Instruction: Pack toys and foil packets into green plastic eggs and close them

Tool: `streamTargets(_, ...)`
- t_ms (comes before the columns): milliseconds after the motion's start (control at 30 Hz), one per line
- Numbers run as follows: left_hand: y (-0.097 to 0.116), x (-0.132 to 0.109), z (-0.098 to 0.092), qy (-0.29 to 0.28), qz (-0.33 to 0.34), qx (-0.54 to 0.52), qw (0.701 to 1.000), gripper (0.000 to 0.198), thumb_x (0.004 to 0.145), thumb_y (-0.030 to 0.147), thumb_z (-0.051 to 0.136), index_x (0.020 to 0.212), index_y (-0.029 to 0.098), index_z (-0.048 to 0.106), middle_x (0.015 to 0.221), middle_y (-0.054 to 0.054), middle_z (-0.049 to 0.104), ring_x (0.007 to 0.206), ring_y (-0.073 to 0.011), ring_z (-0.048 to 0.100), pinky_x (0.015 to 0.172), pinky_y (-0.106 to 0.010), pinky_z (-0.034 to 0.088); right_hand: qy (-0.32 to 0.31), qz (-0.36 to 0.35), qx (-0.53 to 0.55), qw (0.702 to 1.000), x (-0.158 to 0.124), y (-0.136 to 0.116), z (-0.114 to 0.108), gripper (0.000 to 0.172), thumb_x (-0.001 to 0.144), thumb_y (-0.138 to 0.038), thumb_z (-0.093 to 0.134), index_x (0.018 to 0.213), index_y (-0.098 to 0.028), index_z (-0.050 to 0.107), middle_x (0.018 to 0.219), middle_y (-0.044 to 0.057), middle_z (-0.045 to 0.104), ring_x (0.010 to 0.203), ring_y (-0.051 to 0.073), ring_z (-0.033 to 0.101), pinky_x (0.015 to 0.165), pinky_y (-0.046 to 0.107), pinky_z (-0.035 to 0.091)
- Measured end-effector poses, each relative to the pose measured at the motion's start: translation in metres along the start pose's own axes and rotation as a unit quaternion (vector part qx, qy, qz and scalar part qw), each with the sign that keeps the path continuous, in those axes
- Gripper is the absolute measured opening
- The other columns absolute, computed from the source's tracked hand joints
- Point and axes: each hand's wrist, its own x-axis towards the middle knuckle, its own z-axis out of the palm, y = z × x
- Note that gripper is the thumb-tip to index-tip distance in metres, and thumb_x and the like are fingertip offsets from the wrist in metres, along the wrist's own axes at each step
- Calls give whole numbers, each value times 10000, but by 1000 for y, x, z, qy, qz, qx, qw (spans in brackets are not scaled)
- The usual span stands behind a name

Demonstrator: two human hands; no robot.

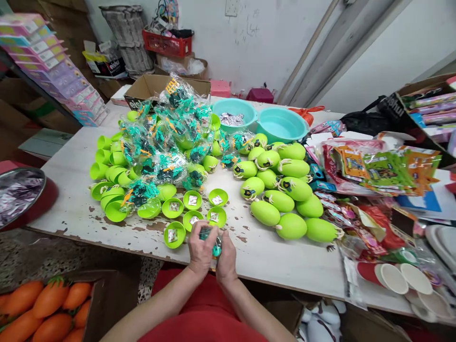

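At the table's front edge, my left hand [200,249] and my right hand [227,259] are both closed around a small teal and dark toy [217,248], mostly hidden by my fingers. Just beyond them are several lime-green half-egg cups [175,241], each with a small white packet [214,217] inside. Behind these rises a heap of teal toys in clear plastic bags [171,164]. Stacked empty green cups [116,211] lie at its left. To the right of my hands rest many closed green eggs [292,226], some with pale cords sticking out.
Two turquoise basins [283,124] stand at the back, one with packets in it. A red tub of packets [50,194] is at the left edge. Mixed packaged goods [383,166] and paper cups [394,279] crowd the right. Orange tomato-shaped items [52,299] sit in a box below left.
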Motion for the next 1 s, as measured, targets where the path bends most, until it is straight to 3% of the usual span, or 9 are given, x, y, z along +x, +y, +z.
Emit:
streamTargets(200, 18, -5, 1, -92, 138, 30, 986, 75, 734, 209, 664, 791, 220, 616, 1008, -66, 647, 911, -206, 652, 842, -349, 535, 12, 51, 36, 998, 6, -2, -5, 250, 690, -455, 719, 675, -226, 618, 660, -7, 651, 668, 198, 596, 658, 315, 511)
streamTargets(367, 31, 24, -2, -156, -37, -58, 985, 608, 612, 285, 747, 1179, 203, 544, 1050, -78, 666, 933, -227, 660, 796, -340, 544, 24, 89, 64, 994, 15, -28, 0, 251, 654, -345, 712, 841, -221, 601, 653, -28, 662, 556, 158, 582, 530, 258, 471)
streamTargets(467, 35, 27, 3, -219, -63, -49, 973, 398, 677, 299, 699, 1051, 198, 603, 892, -28, 685, 763, -171, 646, 697, -282, 522, 22, 109, 77, 991, 23, -36, 3, 308, 606, -301, 732, 868, -218, 593, 651, -30, 671, 562, 151, 591, 522, 234, 458)
streamTargets(533, 33, 27, 5, -221, -17, -32, 975, 191, 698, 284, 674, 861, 198, 623, 795, -6, 668, 721, -155, 619, 675, -262, 499, 14, 119, 86, 989, 27, -36, 5, 310, 607, -305, 746, 861, -222, 589, 634, -40, 656, 552, 148, 586, 522, 235, 458)
streamTargets(633, 19, 39, 2, -193, 1, -32, 981, 117, 707, 285, 664, 745, 195, 601, 750, 2, 644, 710, -149, 598, 666, -249, 479, 1, 127, 99, 987, 29, -31, 2, 326, 676, -420, 741, 897, -224, 602, 744, -2, 685, 653, 177, 632, 584, 272, 498)
streamTargets(700, 7, 57, -2, -134, -29, -41, 990, 135, 699, 298, 665, 725, 193, 585, 716, 15, 613, 671, -138, 571, 630, -233, 460, 22, 93, 71, 993, 32, -25, -10, 414, 737, -527, 687, 1029, -242, 612, 1015, 59, 694, 876, 221, 659, 696, 320, 530)
streamTargets(800, -9, 85, -2, -43, -42, -41, 997, 152, 687, 309, 656, 721, 194, 562, 702, 28, 571, 638, -125, 529, 597, -217, 429, 55, -35, -96, 993, 45, -9, -41, 699, 650, -460, 779, 1277, -284, 525, 1393, 98, 501, 1237, 292, 506, 930, 416, 487)
streamTargets(900, -21, 100, 16, -57, -22, -19, 998, 146, 678, 307, 653, 708, 197, 562, 692, 31, 553, 634, -127, 508, 601, -222, 414, 7, -126, -263, 957, 67, 12, -61, 939, 526, -283, 820, 1384, -242, 440, 1475, 132, 391, 1369, 341, 358, 1075, 491, 377)
streamTargets(1000, -33, 100, 41, -92, -15, 1, 996, 125, 653, 281, 653, 667, 201, 558, 651, 43, 528, 629, -130, 484, 630, -235, 403, -19, -165, -301, 939, 90, 30, -56, 947, 482, -237, 816, 1359, -198, 460, 1421, 151, 449, 1356, 356, 376, 1124, 508, 314)
